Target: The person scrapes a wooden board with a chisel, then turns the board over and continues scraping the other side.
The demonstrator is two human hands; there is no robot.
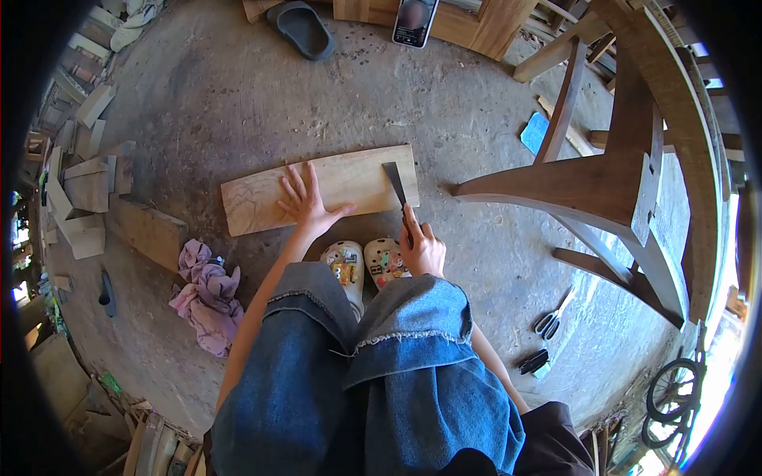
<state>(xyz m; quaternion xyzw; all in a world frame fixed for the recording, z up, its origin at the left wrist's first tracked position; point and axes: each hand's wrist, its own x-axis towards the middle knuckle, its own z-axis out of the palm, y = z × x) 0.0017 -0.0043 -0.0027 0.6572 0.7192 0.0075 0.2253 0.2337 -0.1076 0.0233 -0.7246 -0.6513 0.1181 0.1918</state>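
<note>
A pale wooden board (361, 178) lies on the concrete floor just beyond my feet. My left hand (305, 205) rests on its middle, palm down with fingers spread. Wrapped round the dark handle of a scraper (394, 182) is my right hand (423, 252), near the board's right front edge. The scraper's blade widens to a squared tip and overlaps the right end of the board.
A crumpled pink cloth (210, 297) lies at left, near wood offcuts (87, 186). Curved wooden furniture (571, 190) stands at right, with scissors (548, 324) below it. Ahead are a grey slipper (305, 32) and a phone (414, 22).
</note>
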